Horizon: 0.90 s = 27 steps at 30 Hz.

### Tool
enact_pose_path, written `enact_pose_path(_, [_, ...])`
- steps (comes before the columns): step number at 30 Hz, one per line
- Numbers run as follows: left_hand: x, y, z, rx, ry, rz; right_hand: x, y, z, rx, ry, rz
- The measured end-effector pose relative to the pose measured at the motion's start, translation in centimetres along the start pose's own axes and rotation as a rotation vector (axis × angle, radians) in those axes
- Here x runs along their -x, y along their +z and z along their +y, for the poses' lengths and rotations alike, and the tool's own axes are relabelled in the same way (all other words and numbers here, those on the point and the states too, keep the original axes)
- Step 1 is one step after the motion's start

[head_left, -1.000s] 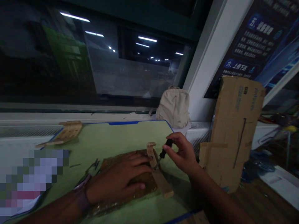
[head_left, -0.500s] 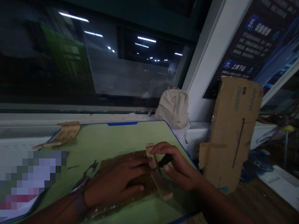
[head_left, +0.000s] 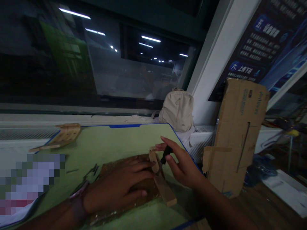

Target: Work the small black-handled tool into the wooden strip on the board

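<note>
My left hand [head_left: 120, 183] lies flat with fingers stretched out over a brown, shiny-edged sheet [head_left: 105, 212]. Its fingertips press against a small curved wooden piece [head_left: 153, 159]. In my right hand [head_left: 181, 163], thumb and fingers close round the black handle of a screwdriver [head_left: 165, 155]. The handle is tilted upright and the thin shaft points down to where the curved piece meets a flat wooden strip [head_left: 166, 191]. The exact tip is too dark to make out. The strip extends toward me from that joint.
Several thin dark pieces [head_left: 90, 171] lie left of the sheet on the green tabletop [head_left: 124, 137]. A curved wooden part with holes [head_left: 69, 134] sits at the far left corner. Beyond the table are a beige backpack [head_left: 177, 110] and a tall cardboard piece [head_left: 236, 137].
My right hand has tilted the screwdriver more upright, its handle rising and shifting slightly left. My left hand and the wooden pieces stay nearly in place.
</note>
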<state>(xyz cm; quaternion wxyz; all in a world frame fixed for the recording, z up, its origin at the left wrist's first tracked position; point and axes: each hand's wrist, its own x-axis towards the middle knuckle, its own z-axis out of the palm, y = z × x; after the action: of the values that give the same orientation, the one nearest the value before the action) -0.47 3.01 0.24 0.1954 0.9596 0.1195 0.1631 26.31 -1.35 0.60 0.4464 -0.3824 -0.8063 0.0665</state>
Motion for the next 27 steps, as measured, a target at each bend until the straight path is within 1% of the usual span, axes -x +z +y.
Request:
enact_pose_path(2, [0.1, 0.1, 0.0, 0.002, -0.016, -0.017, -0.1, 0.2, 0.7, -0.031, 0.047, 0.064])
enact_pose_path(5, [0.1, 0.3, -0.1, -0.002, -0.026, -0.019, -0.4, 0.6, 1.4, -0.105, 0.028, 0.151])
enact_pose_path(9, [0.1, 0.3, -0.1, -0.001, -0.026, -0.018, -0.4, 0.9, 0.9, -0.284, 0.057, 0.203])
enact_pose_path(11, [0.1, 0.3, -0.1, -0.008, -0.031, -0.024, -0.4, 0.7, 0.4, -0.278, 0.008, 0.239])
enact_pose_path(13, [0.1, 0.3, -0.2, -0.024, -0.045, -0.04, -0.5, 0.3, 0.0, -0.161, -0.099, 0.27])
enact_pose_path(15, [0.1, 0.4, -0.2, -0.037, -0.054, -0.052, -0.7, -0.1, -0.3, -0.046, -0.169, 0.261])
enact_pose_path(17, [0.0, 0.4, -0.2, -0.034, -0.04, -0.038, -0.9, -0.4, -0.4, -0.02, -0.167, 0.225])
enact_pose_path(19, [-0.1, 0.3, -0.1, -0.018, -0.021, -0.011, -1.0, -0.4, -0.5, -0.084, -0.143, 0.173])
enact_pose_path(23, [-0.3, 0.1, 0.0, 0.011, -0.017, -0.002, -0.9, 0.1, -0.6, -0.324, -0.126, 0.062])
enact_pose_path(25, [-0.2, 0.1, 0.0, 0.01, -0.009, -0.004, -0.8, 0.4, -0.8, -0.394, -0.14, 0.056])
enact_pose_path(27, [-0.1, 0.2, -0.1, 0.006, 0.001, 0.009, -0.7, 0.5, -0.8, -0.367, -0.175, 0.109])
